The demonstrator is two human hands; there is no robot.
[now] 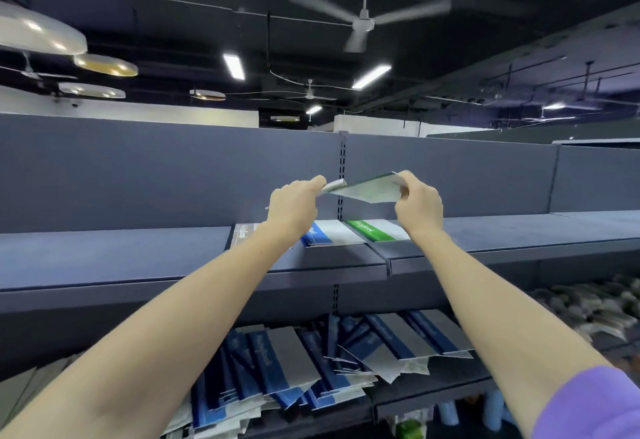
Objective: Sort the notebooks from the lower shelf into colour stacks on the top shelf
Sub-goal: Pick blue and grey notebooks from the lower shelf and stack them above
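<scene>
both hands, left hand [294, 208] and right hand [419, 201], pinch a green-edged notebook [367, 189] held above the green stack [375, 230]; placing step, i judge; next, lower it squarely onto that stack, right of the blue stack [332, 234]

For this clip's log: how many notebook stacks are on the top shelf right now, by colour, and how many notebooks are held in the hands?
Dark/grey stack, partly hidden by the left hand: 1
Blue stack: 1
Green stack: 1
Notebook in the air, held by the left hand and right hand: 1
Total: 3 stacks on the top shelf, plus 1 notebook in hand.
</scene>
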